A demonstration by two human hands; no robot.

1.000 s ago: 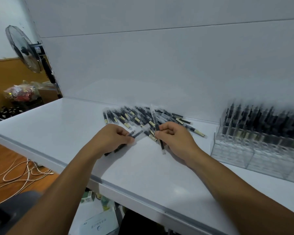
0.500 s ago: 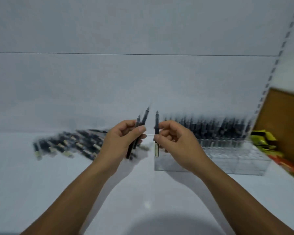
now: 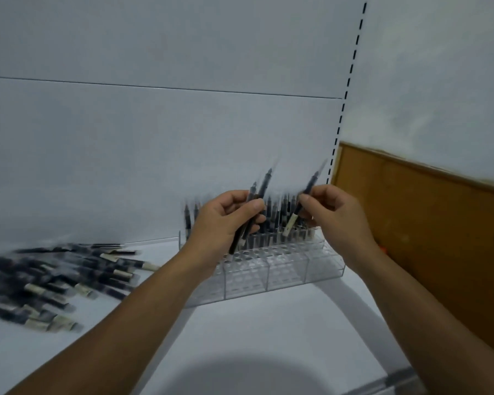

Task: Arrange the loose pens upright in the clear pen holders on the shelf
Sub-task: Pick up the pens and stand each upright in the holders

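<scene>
Hands have swung across, holder [image 3: 283,269] now just beneath them; right hand [image 3: 337,220] pinches one pen [image 3: 308,192], left hand [image 3: 226,223] grips a bunch [image 3: 257,201]. Likely light, stiff, slick: pinch mid-barrel.

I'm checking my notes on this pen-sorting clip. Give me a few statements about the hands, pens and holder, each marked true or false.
1. The left hand grips several dark pens. True.
2. The right hand is empty. False: it pinches a single dark pen with a cream end above the holder.
3. Every hole of the clear plastic pen holder is filled. False: the front rows are empty, and the standing pens fill rows further back.
4. A pile of loose dark pens lies on the white shelf, left of the holder. True.
</scene>
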